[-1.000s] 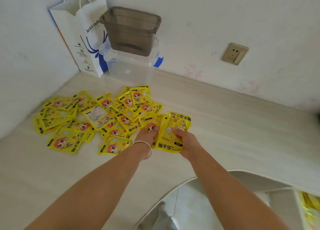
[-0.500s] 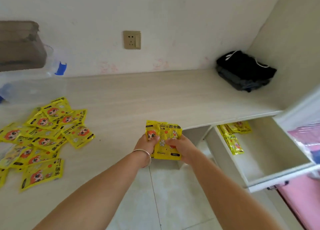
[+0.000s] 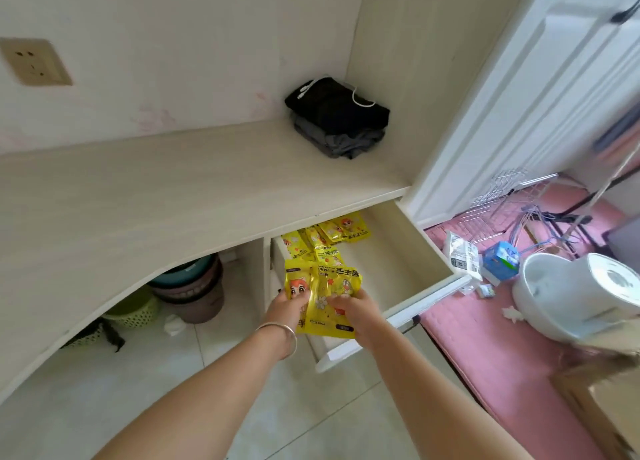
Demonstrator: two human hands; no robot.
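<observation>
I'm swinging right: half a second ago the yellow packets (image 3: 325,286) were over the counter (image 3: 156,200) edge, and now I'm holding them above the open drawer (image 3: 391,265), at its near left. My left hand (image 3: 289,309) and right hand (image 3: 356,316) are each pinching a side of the bunch. Dropping them onto the stored packets (image 3: 332,234) looks due next. The print is showing Chinese characters and "HAND"; smaller lettering is blurring.
</observation>
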